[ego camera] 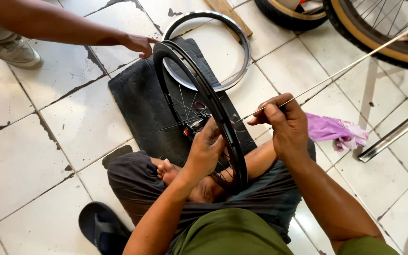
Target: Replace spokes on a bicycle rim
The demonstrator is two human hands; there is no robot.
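Between your knees, your left hand clasps the black wheel rim standing upright on a black rubber mat. Just right of it, your right hand pinches a thin metal spoke slanting away up-right. Beyond the rim, another person's hand touches its top, above a silver rim lying flat.

- Left hand grips the upright black wheel rim.
- Right hand pinches a thin spoke.
- Another person's hand touches the rim's top.
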